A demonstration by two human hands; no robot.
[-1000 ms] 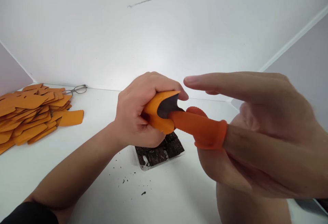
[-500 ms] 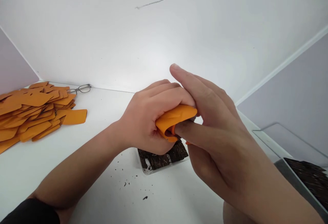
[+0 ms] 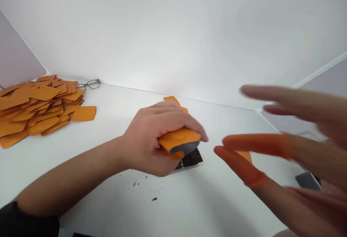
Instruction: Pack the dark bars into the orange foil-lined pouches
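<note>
Your left hand point(image 3: 154, 132) clasps an orange pouch point(image 3: 180, 137); at three o'clock your right hand point(image 3: 311, 157), loosely spread, holds nothing; more pouches point(image 3: 43, 103) heap at nine

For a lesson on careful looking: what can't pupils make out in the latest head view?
Orange pouch, head view: far end hidden inside left hand.
Tray, head view: mostly hidden behind that hand and pouch.
Right hand, head view: blurred, cut off by right edge.
</note>
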